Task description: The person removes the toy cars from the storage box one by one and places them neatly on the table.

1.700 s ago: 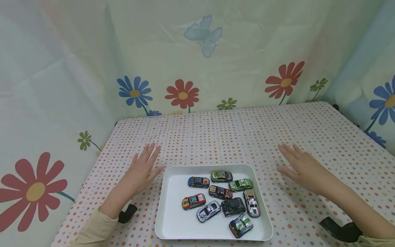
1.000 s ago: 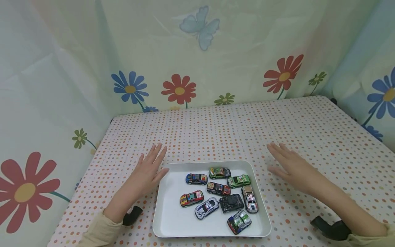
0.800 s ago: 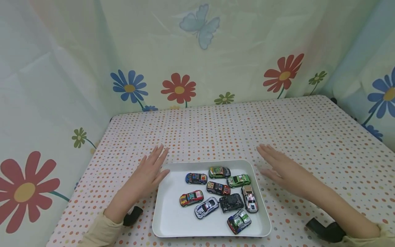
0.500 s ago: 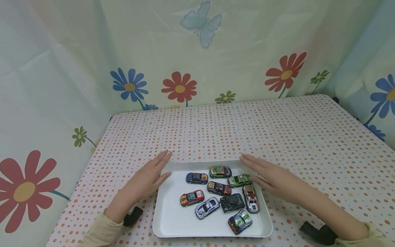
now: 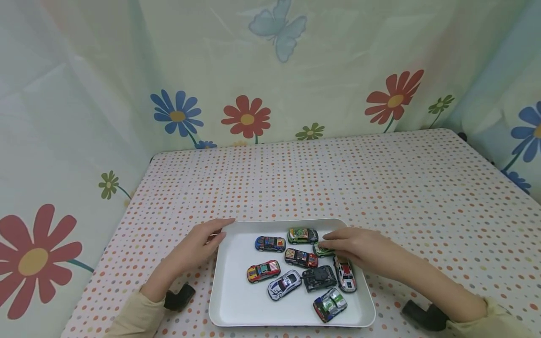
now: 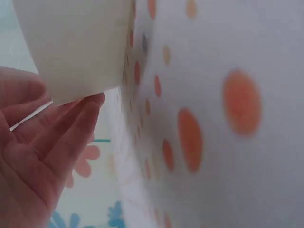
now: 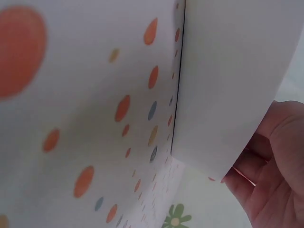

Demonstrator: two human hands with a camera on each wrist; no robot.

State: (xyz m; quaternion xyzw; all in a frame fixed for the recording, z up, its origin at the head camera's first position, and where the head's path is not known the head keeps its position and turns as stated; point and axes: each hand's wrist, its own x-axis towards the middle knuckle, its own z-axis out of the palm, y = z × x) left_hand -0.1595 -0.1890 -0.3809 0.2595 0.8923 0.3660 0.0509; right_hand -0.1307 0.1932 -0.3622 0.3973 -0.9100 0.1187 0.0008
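A white tray (image 5: pixel 241 307) holds several small toy cars, among them a red-and-yellow car (image 5: pixel 263 271), a white car (image 5: pixel 284 285) and a black car (image 5: pixel 319 278). My left hand (image 5: pixel 194 249) is at the tray's far left corner; in the left wrist view its thumb and fingers (image 6: pixel 71 137) are around that corner. My right hand (image 5: pixel 359 246) reaches over the far right corner, fingers on or just above a green car (image 5: pixel 322 250), which they partly cover. The right thumb's contact is hidden in the head view. The right wrist view shows the tray's outer wall (image 7: pixel 228 80) beside the hand.
The table (image 5: pixel 270 183) has a dotted cover, and a flowered curtain (image 5: pixel 203 56) hangs behind and beside it. A silver-and-green car (image 5: pixel 329 305) lies near the tray's front right, and a white-and-red car (image 5: pixel 345 274) lies along its right wall.
My right hand has moved left, from beside the tray to over the green car. My left hand has come in to the tray's far left corner. The cars have kept their places.
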